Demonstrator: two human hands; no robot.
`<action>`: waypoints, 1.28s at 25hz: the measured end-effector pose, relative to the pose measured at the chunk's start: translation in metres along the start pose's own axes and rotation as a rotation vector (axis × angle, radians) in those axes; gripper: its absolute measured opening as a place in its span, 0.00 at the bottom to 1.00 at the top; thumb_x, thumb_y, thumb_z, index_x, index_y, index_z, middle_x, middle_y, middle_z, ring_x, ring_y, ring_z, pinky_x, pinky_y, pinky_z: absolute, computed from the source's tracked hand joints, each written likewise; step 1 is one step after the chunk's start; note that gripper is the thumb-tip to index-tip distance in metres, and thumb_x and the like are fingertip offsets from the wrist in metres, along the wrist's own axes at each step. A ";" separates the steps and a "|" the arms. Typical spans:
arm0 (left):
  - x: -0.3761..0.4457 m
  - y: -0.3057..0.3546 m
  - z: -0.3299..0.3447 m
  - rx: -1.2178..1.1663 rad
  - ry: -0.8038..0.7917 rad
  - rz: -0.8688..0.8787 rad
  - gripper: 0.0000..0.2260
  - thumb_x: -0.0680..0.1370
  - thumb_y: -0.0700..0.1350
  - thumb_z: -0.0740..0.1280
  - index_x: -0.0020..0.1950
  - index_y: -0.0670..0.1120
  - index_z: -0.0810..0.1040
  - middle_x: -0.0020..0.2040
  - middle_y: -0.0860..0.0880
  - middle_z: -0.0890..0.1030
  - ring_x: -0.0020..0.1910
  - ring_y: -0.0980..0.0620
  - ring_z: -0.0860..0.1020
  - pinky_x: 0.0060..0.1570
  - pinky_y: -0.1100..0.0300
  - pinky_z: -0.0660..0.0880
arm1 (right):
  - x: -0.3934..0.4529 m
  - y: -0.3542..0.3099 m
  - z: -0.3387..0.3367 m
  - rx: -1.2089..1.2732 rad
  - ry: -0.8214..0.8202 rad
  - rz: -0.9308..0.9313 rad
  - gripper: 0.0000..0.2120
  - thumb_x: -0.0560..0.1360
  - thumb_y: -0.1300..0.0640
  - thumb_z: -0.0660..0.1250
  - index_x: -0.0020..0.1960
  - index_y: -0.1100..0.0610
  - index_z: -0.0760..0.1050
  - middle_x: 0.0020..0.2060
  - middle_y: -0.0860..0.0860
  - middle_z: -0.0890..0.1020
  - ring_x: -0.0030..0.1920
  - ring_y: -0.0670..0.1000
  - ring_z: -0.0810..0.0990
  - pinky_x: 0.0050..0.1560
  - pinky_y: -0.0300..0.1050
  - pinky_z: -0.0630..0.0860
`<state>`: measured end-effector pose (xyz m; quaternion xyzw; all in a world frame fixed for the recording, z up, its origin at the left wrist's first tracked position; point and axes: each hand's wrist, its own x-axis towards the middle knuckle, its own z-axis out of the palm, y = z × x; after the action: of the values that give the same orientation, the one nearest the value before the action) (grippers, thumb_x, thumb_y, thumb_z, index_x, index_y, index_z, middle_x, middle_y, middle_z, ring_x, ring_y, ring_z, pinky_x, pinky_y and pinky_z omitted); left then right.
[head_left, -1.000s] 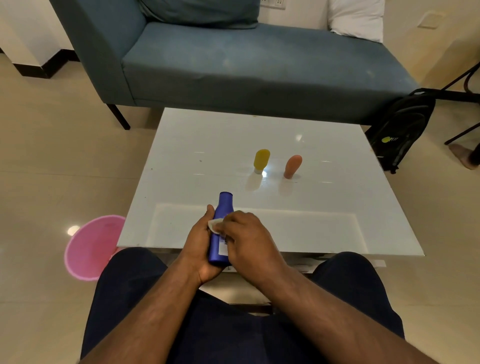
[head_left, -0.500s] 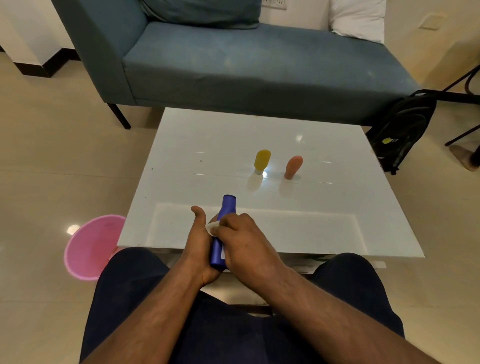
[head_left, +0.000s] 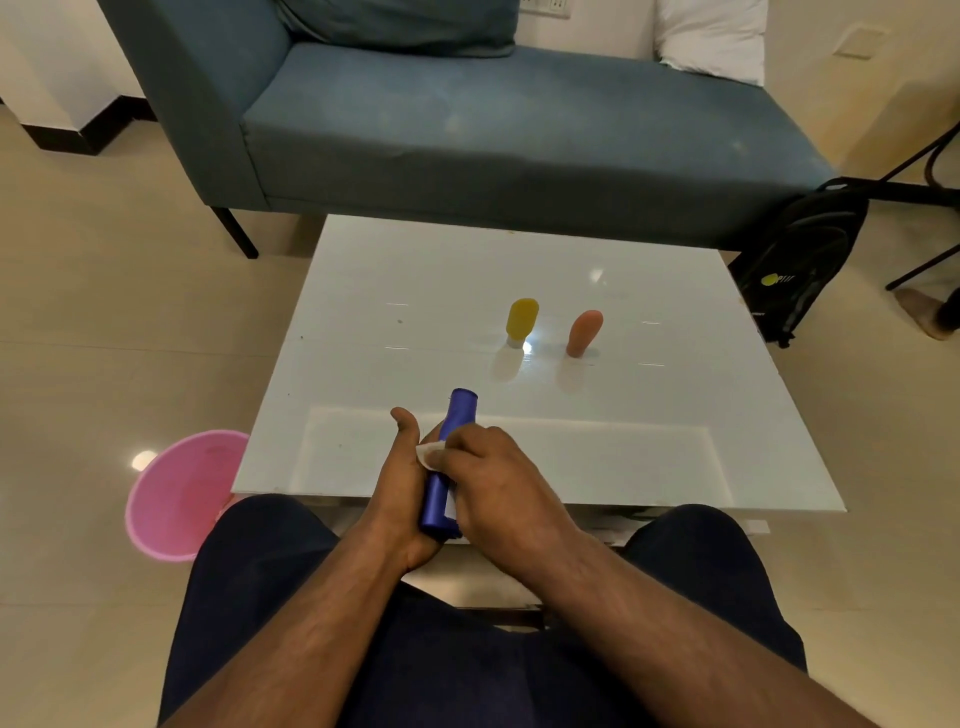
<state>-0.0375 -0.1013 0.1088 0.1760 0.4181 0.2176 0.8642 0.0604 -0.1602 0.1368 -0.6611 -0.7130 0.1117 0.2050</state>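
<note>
— Where was the blue bottle (head_left: 461, 413)?

— Off the counter (head_left: 441, 291), held in the air over its near edge. It lay in the left hand (head_left: 402, 483), whose grip cradled the lower body from the left and underneath. The thumb stood free, and the fingers were hidden behind the bottle.

— And the right hand (head_left: 498, 488)?

— Its grip was closed on a small white wipe (head_left: 428, 453), pinched at the fingertips and pressed against the bottle's left flank, roughly midway along.

— Which way did the bottle run?

— Its long axis pointed away from the body toward the sofa (head_left: 519, 130), tipped slightly right. One end was far out over the counter and the other was tucked at the heel of the left palm. The longest bare stretch lay beyond the wipe, toward the far end.

— So what did the coming stroke turn on?

— As I judged it, on sliding the wipe along that axis rather than across it, with the left hand stopping any roll. The right hand was the nearer one to the far end. The yellow bottle (head_left: 521, 319) and orange bottle (head_left: 584, 332) stood well apart, farther out.
</note>
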 end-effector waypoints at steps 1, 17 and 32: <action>-0.001 0.000 0.001 0.004 -0.004 0.007 0.37 0.74 0.75 0.55 0.63 0.46 0.81 0.46 0.41 0.85 0.42 0.44 0.84 0.41 0.51 0.81 | 0.007 0.006 -0.002 0.014 0.027 0.043 0.16 0.75 0.60 0.66 0.62 0.53 0.76 0.51 0.50 0.77 0.51 0.51 0.74 0.53 0.42 0.73; 0.005 0.001 -0.002 0.049 0.053 0.032 0.24 0.79 0.62 0.64 0.62 0.45 0.80 0.44 0.42 0.85 0.37 0.45 0.83 0.39 0.53 0.82 | 0.026 0.021 -0.007 0.270 0.170 0.364 0.12 0.80 0.49 0.61 0.50 0.54 0.80 0.43 0.47 0.77 0.43 0.44 0.75 0.49 0.36 0.73; 0.002 -0.003 0.002 0.172 0.178 0.109 0.21 0.80 0.60 0.64 0.58 0.43 0.77 0.37 0.45 0.84 0.32 0.49 0.83 0.32 0.58 0.80 | 0.034 0.029 -0.017 0.426 0.181 0.449 0.09 0.78 0.55 0.65 0.56 0.53 0.79 0.50 0.46 0.79 0.50 0.45 0.76 0.51 0.35 0.72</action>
<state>-0.0341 -0.1028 0.1073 0.2519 0.5003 0.2424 0.7922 0.0923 -0.1258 0.1446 -0.7515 -0.4887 0.2416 0.3715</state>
